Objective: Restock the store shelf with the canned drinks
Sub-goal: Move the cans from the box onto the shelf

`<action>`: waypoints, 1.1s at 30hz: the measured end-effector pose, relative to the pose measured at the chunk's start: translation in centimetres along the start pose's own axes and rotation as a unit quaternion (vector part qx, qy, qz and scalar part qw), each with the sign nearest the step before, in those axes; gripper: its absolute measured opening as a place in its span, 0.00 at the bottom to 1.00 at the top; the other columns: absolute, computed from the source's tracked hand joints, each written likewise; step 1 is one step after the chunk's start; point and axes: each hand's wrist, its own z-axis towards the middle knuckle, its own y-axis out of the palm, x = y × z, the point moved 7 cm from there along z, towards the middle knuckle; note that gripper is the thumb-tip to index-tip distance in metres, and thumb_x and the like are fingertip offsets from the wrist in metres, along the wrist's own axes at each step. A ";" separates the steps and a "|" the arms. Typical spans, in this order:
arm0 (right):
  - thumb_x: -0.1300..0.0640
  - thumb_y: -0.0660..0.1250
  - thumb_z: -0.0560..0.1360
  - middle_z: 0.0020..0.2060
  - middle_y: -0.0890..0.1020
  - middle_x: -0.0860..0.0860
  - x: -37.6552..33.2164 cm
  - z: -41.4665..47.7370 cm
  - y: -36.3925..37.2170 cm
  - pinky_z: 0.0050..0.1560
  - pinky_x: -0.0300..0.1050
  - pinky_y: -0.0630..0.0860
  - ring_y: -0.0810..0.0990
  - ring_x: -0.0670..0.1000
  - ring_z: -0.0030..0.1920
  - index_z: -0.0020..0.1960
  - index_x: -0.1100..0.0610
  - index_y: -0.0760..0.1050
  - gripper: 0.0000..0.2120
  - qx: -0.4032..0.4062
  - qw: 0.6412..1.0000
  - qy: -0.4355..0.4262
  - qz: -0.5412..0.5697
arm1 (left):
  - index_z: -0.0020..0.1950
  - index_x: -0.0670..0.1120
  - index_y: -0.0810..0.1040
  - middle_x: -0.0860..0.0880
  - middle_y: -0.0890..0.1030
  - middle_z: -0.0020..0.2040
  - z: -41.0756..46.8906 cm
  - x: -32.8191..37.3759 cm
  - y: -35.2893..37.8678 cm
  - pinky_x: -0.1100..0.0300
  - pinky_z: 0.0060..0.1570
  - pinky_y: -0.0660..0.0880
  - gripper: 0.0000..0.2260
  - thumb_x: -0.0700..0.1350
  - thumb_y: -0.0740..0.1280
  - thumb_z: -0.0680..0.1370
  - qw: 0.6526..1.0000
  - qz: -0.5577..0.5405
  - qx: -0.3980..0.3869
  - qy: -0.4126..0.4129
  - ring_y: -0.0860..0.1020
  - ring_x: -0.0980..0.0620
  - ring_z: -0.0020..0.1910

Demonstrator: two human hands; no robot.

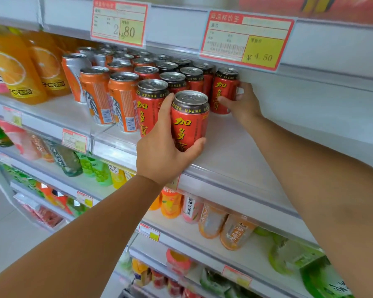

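Two red cans are in hand, one per hand. Single head view, wide-angle, with the edges bent and soft.

The left hand (166, 151) grips a red can (190, 119) from its left side and from below. One digit runs up the can's left wall and another hooks round the lower right. The can is upright at the front of the shelf (241, 151), just right of the foremost can of the block. The hand covers its base, so I cannot tell whether it sits on the board or is held just off it.

The right hand (243, 104) holds a second red can (223, 91) at the back right corner of the block. The thumb lies across the lower front; the fingers wrap behind the right side and are mostly hidden. This can is upright with its bottom edge meeting the board. Its top shows just below a hanging price tag (247, 39) reading 4.50.

The block of red cans (174, 81) stands in rows and runs back into shadow; the rear rows are too dark to count. To its left are orange cans (108, 97), then orange juice bottles (15, 69), cut off by the left frame edge. Another price tag (119, 22) reads 2.80. The small print on both tags is blurred.

The lower shelves carry bottles (213, 220) in orange, pink and green, with smeared labels. The lowest rows are cut off by the frame.
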 end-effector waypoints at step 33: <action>0.53 0.78 0.67 0.56 0.75 0.47 -6.7 -11.1 0.3 0.60 0.47 0.74 0.76 0.47 0.55 0.68 0.58 0.62 0.36 -0.060 0.998 0.011 0.005 | 0.55 0.51 0.84 0.52 0.79 0.51 -1.8 -7.0 -4.2 0.58 0.57 0.68 0.22 0.60 0.70 0.67 0.989 -0.047 -0.074 0.119 0.70 0.56 0.53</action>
